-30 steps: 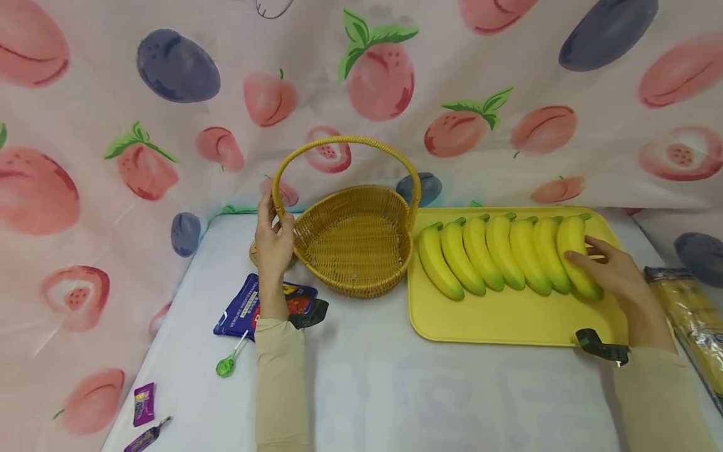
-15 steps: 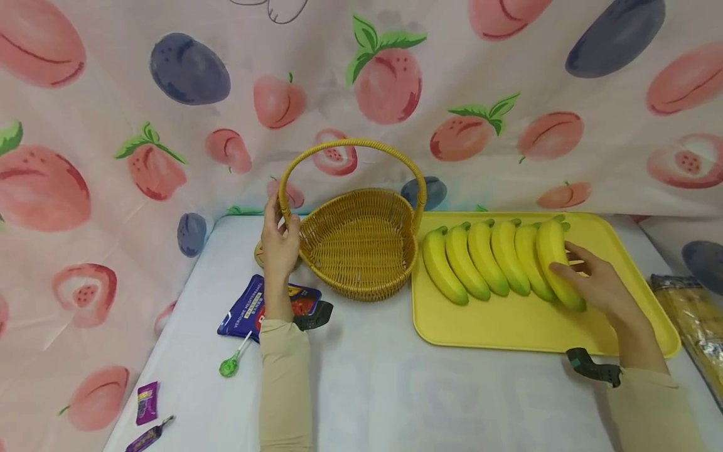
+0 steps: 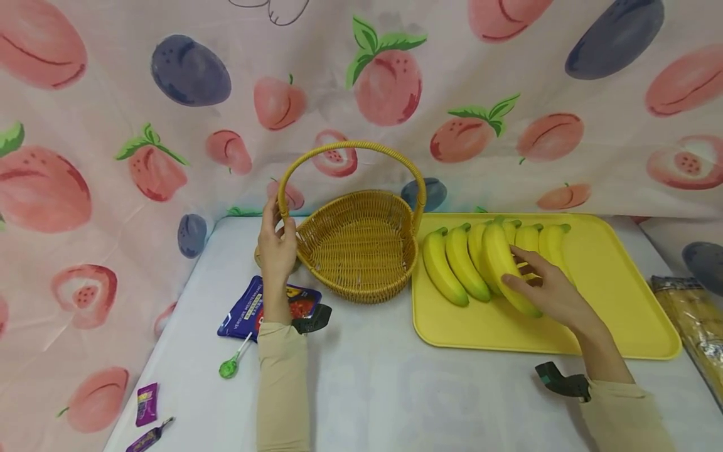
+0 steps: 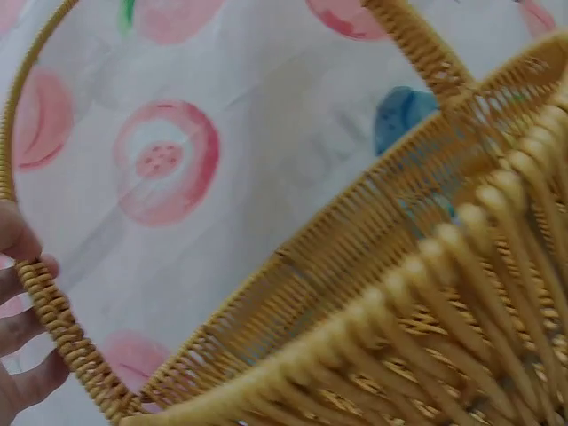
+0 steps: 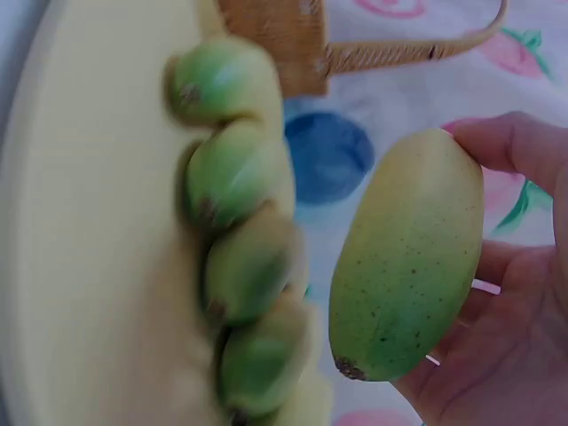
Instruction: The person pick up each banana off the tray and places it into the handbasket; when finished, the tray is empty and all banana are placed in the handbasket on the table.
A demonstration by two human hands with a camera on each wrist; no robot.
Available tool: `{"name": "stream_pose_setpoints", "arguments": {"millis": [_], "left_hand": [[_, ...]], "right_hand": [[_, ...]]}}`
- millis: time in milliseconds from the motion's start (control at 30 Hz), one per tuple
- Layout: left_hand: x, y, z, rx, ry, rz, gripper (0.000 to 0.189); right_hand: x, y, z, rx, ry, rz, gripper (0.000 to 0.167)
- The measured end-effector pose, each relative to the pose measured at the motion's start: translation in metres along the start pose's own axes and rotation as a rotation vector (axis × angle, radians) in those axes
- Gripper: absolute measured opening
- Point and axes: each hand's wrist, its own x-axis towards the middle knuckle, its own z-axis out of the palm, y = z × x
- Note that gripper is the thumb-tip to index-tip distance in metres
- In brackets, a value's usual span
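Observation:
My left hand (image 3: 278,251) grips the left foot of the handle (image 3: 285,188) of a yellow wicker basket (image 3: 361,294). In the left wrist view, fingers (image 4: 19,328) wrap the woven handle. The basket's inside shows bare wicker. My right hand (image 3: 550,292) pinches a yellow banana (image 3: 497,263) with a green tip, thumb on its near side and fingers behind. Raised above the yellow tray (image 3: 497,336), this banana partly covers the row of several other bananas (image 3: 443,270). Clear of the row, it hangs in the right wrist view with its tip (image 5: 386,342) towards the camera.
A blue printed pouch (image 3: 243,314) lies partly under the left forearm. Close by are a green lollipop (image 3: 228,368) and two purple-wrapped sweets (image 3: 147,403). A clear packet with yellow contents (image 3: 691,320) lies at the right edge. Fruit-printed cloth (image 3: 390,81) hangs behind.
My right hand has lifted the rightmost banana off the row and carried it left over the others. My left hand stays on the basket's handle. The view shifted slightly early on.

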Motion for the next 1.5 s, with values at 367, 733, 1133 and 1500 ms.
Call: {"name": "stream_pose_setpoints", "arguments": {"millis": [367, 733, 1133, 1500], "left_hand": [[0.008, -0.032, 0.008, -0.01, 0.107, 0.024, 0.051], [0.007, -0.021, 0.002, -0.015, 0.078, 0.003, 0.052], [0.009, -0.03, 0.01, -0.015, 0.073, 0.016, 0.052], [0.007, -0.032, 0.006, 0.0, 0.049, -0.012, 0.052]], "right_hand": [[0.032, -0.055, 0.034, 0.005, -0.134, -0.148, 0.064], [0.056, -0.091, 0.069, 0.247, -0.052, -0.09, 0.064], [0.046, -0.101, 0.093, 0.421, 0.121, -0.238, 0.063], [0.068, -0.13, 0.113, 0.414, -0.011, -0.161, 0.066]]}}
